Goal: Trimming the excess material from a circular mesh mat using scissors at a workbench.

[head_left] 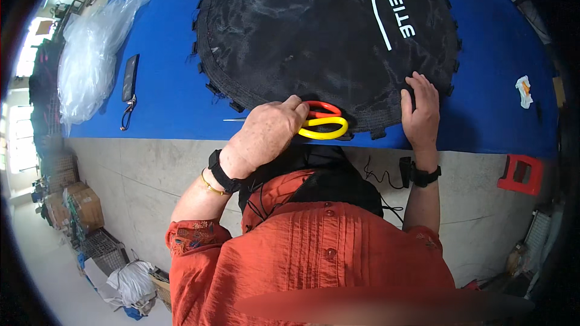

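A round black mesh mat (302,36) with white printing and tabs along its edge lies on the blue-covered table (163,115). Loose threads stick out along its left rim. My left hand (266,131) is closed around a pair of scissors (329,128) at the mat's near edge. The red and yellow handle loops point right, and a thin blade tip shows to the left of the hand. My right hand (421,111) rests on the mat's near right edge, fingers stretched out and holding nothing.
Clear plastic wrapping (93,54) lies on the table's left side, beside a dark phone (130,78) with a strap. A crumpled white tissue with something orange (524,92) is at the right. A red stool (521,175) and cardboard boxes (84,208) stand on the floor.
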Motion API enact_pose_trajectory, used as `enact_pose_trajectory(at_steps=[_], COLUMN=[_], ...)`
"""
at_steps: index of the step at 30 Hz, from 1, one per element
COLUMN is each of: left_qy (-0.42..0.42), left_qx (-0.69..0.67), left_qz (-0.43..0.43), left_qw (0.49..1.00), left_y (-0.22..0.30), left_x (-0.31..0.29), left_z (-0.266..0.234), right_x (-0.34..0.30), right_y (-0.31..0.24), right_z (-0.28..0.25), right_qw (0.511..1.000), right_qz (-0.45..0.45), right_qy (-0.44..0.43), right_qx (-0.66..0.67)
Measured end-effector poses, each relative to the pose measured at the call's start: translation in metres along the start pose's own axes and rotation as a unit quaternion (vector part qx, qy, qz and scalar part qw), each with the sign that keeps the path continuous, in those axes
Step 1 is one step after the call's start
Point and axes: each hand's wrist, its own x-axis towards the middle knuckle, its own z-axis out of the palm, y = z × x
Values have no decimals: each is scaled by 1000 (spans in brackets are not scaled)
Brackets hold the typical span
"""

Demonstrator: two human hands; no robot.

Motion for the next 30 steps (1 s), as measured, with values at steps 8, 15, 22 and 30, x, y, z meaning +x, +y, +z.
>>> enact_pose_trajectory(at_steps=[8,15,22,30], left_qy=[2,-11,-7,-1], left_qx=[6,-1,-2,32], left_qz=[-4,-24,-28,-54], left_qw=[1000,1000,1000,998], left_y=[8,6,12,13], left_x=[5,-2,3,-6], left_z=[0,-2,2,0], right_x=[2,3,3,2], right_y=[-1,-1,-2,-1], right_z=[0,-2,-1,-2], right_qw=[1000,1000,1000,1000], right_qz=[0,1,0,5], right_qy=[5,8,6,4], right_qx=[6,-4,6,0])
